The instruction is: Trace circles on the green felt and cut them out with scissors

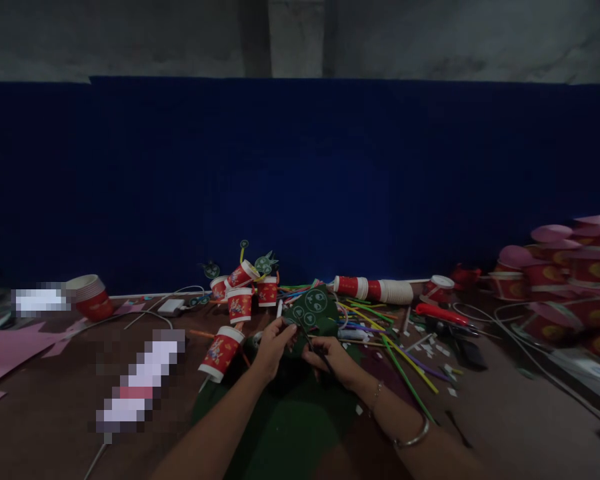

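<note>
Head view: a dark green sheet (325, 301) printed with pale round faces is raised over the middle of the table's near side. The left hand (279, 341) pinches its lower left edge, presumably to steady it, while the right hand (334, 359) curls around dark scissors (309, 339), whose blades point up at the sheet, seemingly for cutting near the circles. Just beyond, patterned red cups (239, 304) cluster left and colored straws (387, 327) lie scattered right, probably kept within reach.

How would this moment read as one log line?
Left hand: holding green printed sheet | Right hand: holding scissors | Nearby: red cups
</note>
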Action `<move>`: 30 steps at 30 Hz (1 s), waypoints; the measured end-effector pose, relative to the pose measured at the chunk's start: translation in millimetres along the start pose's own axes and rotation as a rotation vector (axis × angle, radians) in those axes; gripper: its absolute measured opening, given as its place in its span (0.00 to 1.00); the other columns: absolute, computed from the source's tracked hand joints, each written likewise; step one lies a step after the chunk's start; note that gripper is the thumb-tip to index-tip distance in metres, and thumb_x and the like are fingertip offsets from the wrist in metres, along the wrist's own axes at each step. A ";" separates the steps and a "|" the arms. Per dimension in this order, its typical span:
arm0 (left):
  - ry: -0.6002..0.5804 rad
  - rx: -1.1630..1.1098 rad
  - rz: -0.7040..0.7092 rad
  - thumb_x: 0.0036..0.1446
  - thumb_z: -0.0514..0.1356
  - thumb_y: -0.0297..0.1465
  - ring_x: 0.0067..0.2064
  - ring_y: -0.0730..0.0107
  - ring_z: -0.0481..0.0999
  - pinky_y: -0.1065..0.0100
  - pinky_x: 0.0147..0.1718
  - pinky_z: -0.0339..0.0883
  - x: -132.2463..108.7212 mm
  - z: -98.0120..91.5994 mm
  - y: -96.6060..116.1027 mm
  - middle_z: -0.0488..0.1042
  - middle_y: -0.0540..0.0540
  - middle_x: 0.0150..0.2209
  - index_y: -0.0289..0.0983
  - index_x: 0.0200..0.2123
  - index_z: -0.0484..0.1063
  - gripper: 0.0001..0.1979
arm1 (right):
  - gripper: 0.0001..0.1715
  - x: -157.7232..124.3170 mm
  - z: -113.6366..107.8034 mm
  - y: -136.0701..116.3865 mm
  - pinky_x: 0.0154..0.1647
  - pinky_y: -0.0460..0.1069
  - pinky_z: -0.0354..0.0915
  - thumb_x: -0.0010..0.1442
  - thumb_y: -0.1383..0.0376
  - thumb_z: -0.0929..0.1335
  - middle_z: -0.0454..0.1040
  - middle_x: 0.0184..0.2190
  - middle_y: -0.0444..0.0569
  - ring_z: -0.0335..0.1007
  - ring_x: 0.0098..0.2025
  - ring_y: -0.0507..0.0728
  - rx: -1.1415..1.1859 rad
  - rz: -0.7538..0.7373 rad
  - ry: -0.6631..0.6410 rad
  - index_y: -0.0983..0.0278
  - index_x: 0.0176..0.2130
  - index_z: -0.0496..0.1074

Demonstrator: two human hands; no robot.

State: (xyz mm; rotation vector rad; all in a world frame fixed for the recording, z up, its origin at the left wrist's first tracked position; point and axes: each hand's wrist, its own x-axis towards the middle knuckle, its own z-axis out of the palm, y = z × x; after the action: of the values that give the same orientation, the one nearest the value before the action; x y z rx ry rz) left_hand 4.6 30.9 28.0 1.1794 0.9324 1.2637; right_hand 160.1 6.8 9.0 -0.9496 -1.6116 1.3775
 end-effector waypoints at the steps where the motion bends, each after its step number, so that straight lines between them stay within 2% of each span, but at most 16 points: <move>1: -0.005 0.004 0.000 0.44 0.64 0.36 0.20 0.79 0.62 0.76 0.19 0.55 0.0 0.1 0.1 0.67 0.54 0.19 0.35 0.25 0.68 0.11 | 0.24 -0.3 -0.2 -0.3 0.15 0.41 0.53 0.48 0.47 0.69 0.61 0.15 0.38 0.58 0.15 0.47 0.005 -0.005 -0.001 0.66 0.27 0.66; 11: -0.038 0.019 -0.009 0.45 0.64 0.36 0.20 0.79 0.62 0.76 0.20 0.55 -0.1 -0.9 0.6 0.66 0.55 0.18 0.35 0.25 0.68 0.11 | 0.23 -1.0 -2.2 -0.3 0.15 0.41 0.53 0.49 0.48 0.69 0.62 0.14 0.38 0.58 0.15 0.46 0.042 0.006 -0.026 0.66 0.29 0.67; 18: -0.034 0.012 -0.014 0.43 0.65 0.36 0.20 0.79 0.62 0.76 0.20 0.55 0.5 -1.0 2.4 0.67 0.54 0.18 0.35 0.25 0.69 0.11 | 0.22 0.0 -1.8 -0.5 0.13 0.41 0.53 0.49 0.49 0.68 0.61 0.12 0.37 0.57 0.13 0.46 -0.006 0.012 -0.014 0.66 0.27 0.66; 24: -0.001 -0.002 -0.038 0.42 0.66 0.38 0.19 0.79 0.62 0.76 0.19 0.55 0.4 -0.7 2.2 0.66 0.54 0.17 0.36 0.22 0.66 0.14 | 0.22 -1.2 -2.8 -4.6 0.13 0.42 0.54 0.49 0.49 0.68 0.60 0.11 0.37 0.56 0.12 0.46 -0.004 -0.001 -0.027 0.66 0.26 0.66; 30: 0.046 -0.030 -0.057 0.40 0.66 0.40 0.18 0.79 0.63 0.76 0.18 0.55 0.3 -0.7 2.3 0.63 0.56 0.16 0.36 0.22 0.65 0.16 | 0.21 -1.7 -3.1 -5.0 0.13 0.41 0.52 0.48 0.50 0.68 0.60 0.11 0.36 0.55 0.12 0.46 0.002 0.007 -0.024 0.65 0.26 0.65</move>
State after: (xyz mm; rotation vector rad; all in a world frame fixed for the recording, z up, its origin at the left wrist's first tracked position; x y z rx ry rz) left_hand 3.5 31.1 30.1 1.0972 0.9709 1.2596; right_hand 163.4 5.9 14.1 -0.9424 -1.6255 1.3999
